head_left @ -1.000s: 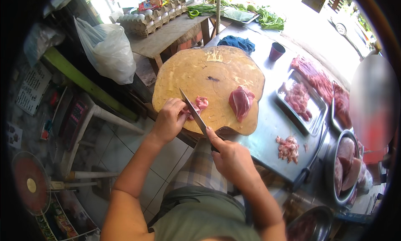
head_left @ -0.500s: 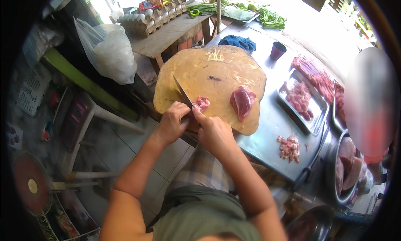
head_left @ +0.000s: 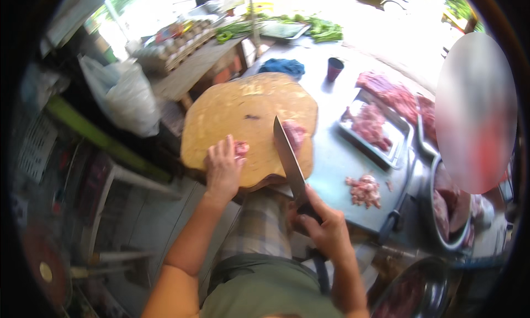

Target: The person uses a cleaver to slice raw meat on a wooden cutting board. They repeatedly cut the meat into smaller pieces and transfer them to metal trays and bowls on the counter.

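A round wooden chopping block (head_left: 248, 114) lies in front of me. My left hand (head_left: 223, 168) rests on its near edge, fingers pressing a small pink piece of meat (head_left: 241, 148). My right hand (head_left: 323, 227) grips the dark handle of a long knife (head_left: 288, 159), blade raised and pointing away over the block's near right part. A second, larger piece of meat (head_left: 296, 134) lies just right of the blade, partly hidden by it.
A metal tray of raw meat (head_left: 374, 127) sits on the grey counter (head_left: 337, 158), with a small heap of cut meat (head_left: 364, 189), more meat slabs (head_left: 395, 94), a bowl of meat (head_left: 450, 207), a dark cup (head_left: 334, 68), a blue cloth (head_left: 282, 67). White plastic bag (head_left: 130, 100) left.
My right hand has drawn back toward me and lifted the knife off the small meat piece. My left hand stays on the meat at the block's near edge.
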### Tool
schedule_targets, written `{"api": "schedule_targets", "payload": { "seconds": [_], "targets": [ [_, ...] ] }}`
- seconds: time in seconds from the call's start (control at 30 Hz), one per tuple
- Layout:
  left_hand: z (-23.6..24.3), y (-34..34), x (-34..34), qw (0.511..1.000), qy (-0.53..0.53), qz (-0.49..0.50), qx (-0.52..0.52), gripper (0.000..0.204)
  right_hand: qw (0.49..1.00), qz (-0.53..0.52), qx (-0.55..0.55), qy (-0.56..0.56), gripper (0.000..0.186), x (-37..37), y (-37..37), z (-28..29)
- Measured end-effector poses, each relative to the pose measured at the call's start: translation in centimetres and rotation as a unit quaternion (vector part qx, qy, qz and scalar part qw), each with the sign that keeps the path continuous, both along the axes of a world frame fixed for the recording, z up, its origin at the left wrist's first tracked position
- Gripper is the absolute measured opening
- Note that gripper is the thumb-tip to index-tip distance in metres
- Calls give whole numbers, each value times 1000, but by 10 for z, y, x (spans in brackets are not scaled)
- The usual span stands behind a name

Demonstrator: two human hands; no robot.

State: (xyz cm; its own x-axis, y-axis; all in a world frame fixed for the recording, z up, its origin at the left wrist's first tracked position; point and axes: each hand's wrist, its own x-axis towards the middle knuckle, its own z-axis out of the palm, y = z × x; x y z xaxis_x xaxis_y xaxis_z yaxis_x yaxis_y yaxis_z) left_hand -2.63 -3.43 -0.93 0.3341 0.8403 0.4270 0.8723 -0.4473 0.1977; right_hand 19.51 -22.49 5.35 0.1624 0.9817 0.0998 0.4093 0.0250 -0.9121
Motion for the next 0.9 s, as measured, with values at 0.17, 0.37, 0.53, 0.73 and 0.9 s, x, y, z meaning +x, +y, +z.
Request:
{"api": "schedule_targets", "payload": {
  "seconds": [0.17, 0.37, 0.53, 0.73, 0.9],
  "targets": [
    [-12, 20, 29, 999, 26, -6, -18, 17, 995, -100, 9, -15, 68, 30, -53, -14],
    [6, 47, 44, 965, -211, -51, -143, 4, 979, -200, 14, -19, 67, 53, -97, -33],
    [93, 42, 116, 704, -622, -250, -234, 9, 964, -261, -51, 5, 68, 68, -120, -30],
    [143, 30, 278, 717, -539, -373, 237, 18, 950, -302, -64, 47, 68, 73, -132, -21],
    [83, 13, 330, 946, -101, -307, 1, 14, 943, -320, -71, 57, 68, 71, -138, -21]
  ]
}}
